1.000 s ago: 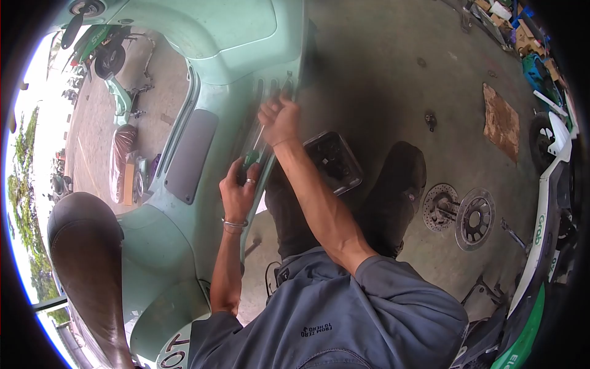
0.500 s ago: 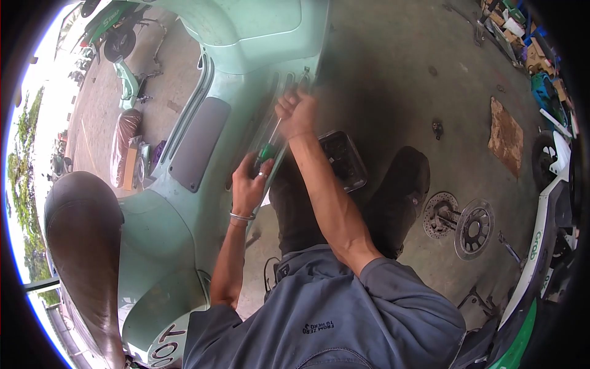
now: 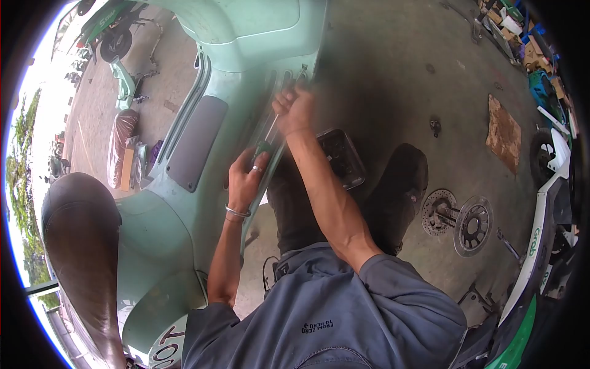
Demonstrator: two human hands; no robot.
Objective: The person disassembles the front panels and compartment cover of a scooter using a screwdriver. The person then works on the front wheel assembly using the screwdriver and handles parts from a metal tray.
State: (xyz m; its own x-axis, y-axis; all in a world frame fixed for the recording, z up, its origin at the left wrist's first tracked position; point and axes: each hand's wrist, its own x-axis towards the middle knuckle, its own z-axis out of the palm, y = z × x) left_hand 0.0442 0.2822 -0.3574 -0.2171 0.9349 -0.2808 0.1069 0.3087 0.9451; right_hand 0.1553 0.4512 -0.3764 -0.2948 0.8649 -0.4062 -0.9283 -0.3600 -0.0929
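Gripping a screwdriver (image 3: pixel 263 147) at eleven o'clock, the left hand (image 3: pixel 246 177) is over a green scooter's (image 3: pixel 163 224) edge. At twelve, the right hand (image 3: pixel 297 111) curls narrowly at the shaft's (image 3: pixel 272 128) far end, its hold there unclear; a tray (image 3: pixel 355 155) lies at two o'clock.

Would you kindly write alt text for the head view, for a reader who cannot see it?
The left hand holds a green-handled tool, its metal shaft reaching the curled right hand, at a mint-green scooter. A dark tray and two discs are on the floor to the right.
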